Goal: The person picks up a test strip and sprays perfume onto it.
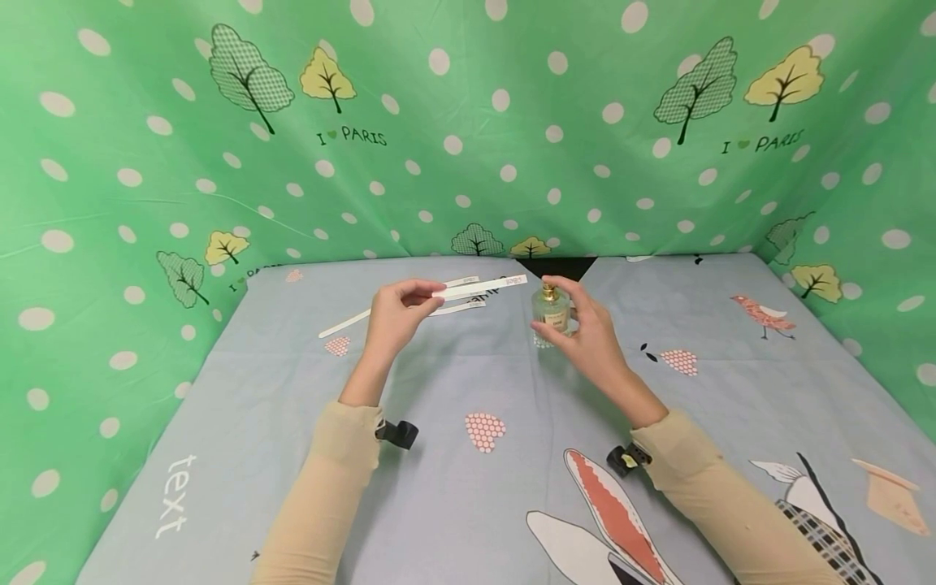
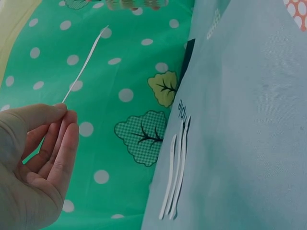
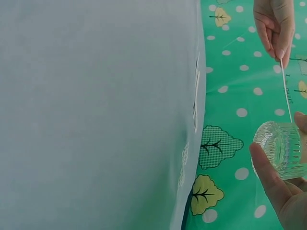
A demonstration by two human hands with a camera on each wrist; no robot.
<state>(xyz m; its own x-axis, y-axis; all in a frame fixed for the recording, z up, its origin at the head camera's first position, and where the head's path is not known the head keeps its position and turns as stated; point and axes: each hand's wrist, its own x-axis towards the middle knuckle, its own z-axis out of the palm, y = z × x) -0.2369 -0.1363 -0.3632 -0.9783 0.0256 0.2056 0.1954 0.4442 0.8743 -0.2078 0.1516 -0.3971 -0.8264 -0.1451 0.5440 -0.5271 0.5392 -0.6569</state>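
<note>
In the head view my left hand pinches a white paper test strip by one end between thumb and fingers. The strip's printed far end points right, toward a clear glass perfume bottle. My right hand grips that bottle, index finger on its gold spray top. Strip and bottle are a short gap apart in the head view. The right wrist view shows the bottle's ribbed glass base and the thin edge of the strip. Both hands are above the table.
More white strips lie side by side on the table behind my left hand. A grey-blue printed cloth covers the table. Green dotted fabric hangs at the back and sides. A black triangle marks the table's far edge.
</note>
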